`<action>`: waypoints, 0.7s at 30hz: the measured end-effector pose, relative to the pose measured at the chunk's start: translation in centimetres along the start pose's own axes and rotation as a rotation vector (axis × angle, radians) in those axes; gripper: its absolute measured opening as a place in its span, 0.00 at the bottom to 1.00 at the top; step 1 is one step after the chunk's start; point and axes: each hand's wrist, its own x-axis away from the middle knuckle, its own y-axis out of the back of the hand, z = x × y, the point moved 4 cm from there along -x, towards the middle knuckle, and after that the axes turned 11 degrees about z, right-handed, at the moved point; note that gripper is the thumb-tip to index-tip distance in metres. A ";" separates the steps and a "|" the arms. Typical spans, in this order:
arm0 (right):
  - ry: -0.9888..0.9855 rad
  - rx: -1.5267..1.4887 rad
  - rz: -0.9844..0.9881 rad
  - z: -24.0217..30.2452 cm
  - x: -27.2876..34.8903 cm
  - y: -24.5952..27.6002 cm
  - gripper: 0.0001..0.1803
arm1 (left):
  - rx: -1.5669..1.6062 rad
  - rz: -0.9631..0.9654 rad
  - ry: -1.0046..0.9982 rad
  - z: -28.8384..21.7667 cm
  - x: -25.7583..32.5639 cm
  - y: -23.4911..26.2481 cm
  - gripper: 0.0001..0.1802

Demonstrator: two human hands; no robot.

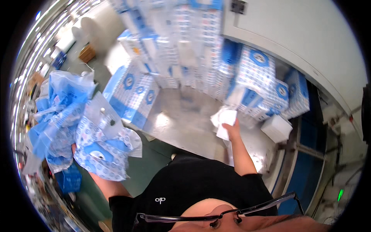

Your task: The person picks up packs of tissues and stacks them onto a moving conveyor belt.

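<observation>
Bags up at nine o'clock, white pack at two!
Our left hand grips a blue-and-white plastic bag; our right hand clutches a white tissue pack over the steel table.

I'm looking at a packing floor in a factory or warehouse. Sealed blue-and-white printed packs are stacked in rows on a steel surface. A heap of empty printed plastic bags hangs at left. A large grey machine housing stands at right. Green-painted floor below; strip lighting along the left rim.
</observation>
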 end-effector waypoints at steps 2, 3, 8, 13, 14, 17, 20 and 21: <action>-0.064 -0.154 0.084 4.0 2.1 -2.6 0.44 | -0.028 -0.080 -0.044 -1.6 -1.6 2.8 0.22; -0.040 -0.228 0.078 4.7 2.0 -3.9 0.43 | -0.033 -0.103 -0.066 -2.3 -2.4 3.7 0.22; -0.042 -0.645 0.169 2.4 -0.1 -7.6 0.34 | -0.081 -0.172 -0.081 -2.2 -10.1 9.1 0.22; 0.036 -0.756 0.330 5.9 -0.7 -17.0 0.25 | -0.168 -0.135 0.001 2.1 -22.5 13.8 0.22; 0.072 -0.735 0.273 5.7 -0.7 -19.0 0.25 | -0.194 -0.110 0.026 3.6 -25.3 13.9 0.22; 0.186 -0.738 0.217 7.9 -0.1 -26.8 0.26 | -0.310 0.013 0.136 8.2 -33.7 13.6 0.22; 0.193 -0.725 0.126 8.1 -0.4 -31.8 0.27 | -0.452 0.192 0.265 14.5 -40.3 11.6 0.23; 0.180 -0.718 0.074 8.0 -0.3 -32.9 0.27 | -0.501 0.267 0.309 17.0 -41.7 10.5 0.23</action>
